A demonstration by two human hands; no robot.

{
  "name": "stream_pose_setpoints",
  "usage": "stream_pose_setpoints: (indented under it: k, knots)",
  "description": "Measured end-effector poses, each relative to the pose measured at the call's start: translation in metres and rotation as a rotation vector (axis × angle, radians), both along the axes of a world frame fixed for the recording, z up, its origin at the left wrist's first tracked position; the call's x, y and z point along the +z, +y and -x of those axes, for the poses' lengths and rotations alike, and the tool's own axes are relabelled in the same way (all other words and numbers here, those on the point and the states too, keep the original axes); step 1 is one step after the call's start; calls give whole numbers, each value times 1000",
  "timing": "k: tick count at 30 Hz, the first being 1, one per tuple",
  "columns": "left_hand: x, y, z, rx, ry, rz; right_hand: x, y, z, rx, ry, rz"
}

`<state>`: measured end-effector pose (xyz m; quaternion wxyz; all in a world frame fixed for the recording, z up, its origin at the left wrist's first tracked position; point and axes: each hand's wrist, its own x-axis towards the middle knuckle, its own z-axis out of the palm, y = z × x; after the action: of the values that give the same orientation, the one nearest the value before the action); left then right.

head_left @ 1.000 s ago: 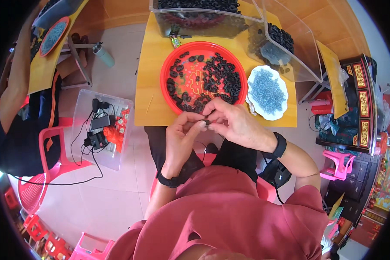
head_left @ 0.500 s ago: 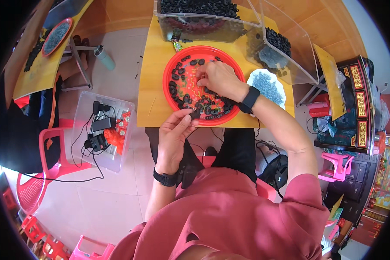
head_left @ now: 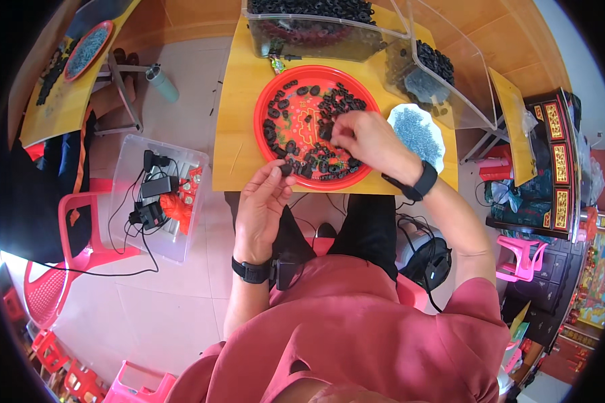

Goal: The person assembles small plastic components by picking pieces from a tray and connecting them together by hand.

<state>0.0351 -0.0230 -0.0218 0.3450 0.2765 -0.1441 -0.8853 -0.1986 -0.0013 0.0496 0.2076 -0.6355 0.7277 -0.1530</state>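
Observation:
A round red tray [head_left: 258,113] with a printed pattern lies on the yellow table, holding many small black plastic parts [head_left: 339,101], some oval, some in ring-like clusters. At its near left rim, my left hand [head_left: 259,205] pinches a small black oval part [head_left: 286,169] between thumb and fingertips. My right hand [head_left: 368,138] reaches over the tray's right half, fingers drawn together right beside some black parts. Whatever it grips is hidden by the fingers. To its right, a white scalloped plate [head_left: 439,158] carries a heap of small grey-blue pieces.
Two clear plastic bins, a large one [head_left: 302,43] and another [head_left: 460,101], stand along the table's far side with black parts inside. A small shiny wrapper [head_left: 277,65] lies near the tray. On the floor at left are a clear box [head_left: 175,252] of adapters and cables and a pink chair [head_left: 67,235].
My right hand has moved right and slightly nearer, uncovering the black parts at the tray's upper right. My left hand, still pinching its part, has shifted slightly left and up.

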Motion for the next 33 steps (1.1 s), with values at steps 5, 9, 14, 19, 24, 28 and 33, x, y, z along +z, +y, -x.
stream_pose_setpoints:
  k: [5,9,14,19,24,28,33]
  knots:
    - [2,1,3,10,2,-7,-7,26,0,-33,109,-88]
    - [2,2,5,4,-1,2,-14,28,-5,-56,58,-97]
    - [8,2,4,18,-48,41,-21,26,-7,38,132,-26]
    - [10,1,2,-11,7,41,-10,28,-6,-55,53,60]
    - [8,2,2,-43,53,35,7,24,-2,-257,-424,-43]
    - [13,2,4,-50,-18,56,0,24,8,-369,-944,-172]
    - [16,4,6,-48,-31,163,-9,25,15,-426,-1115,-250]
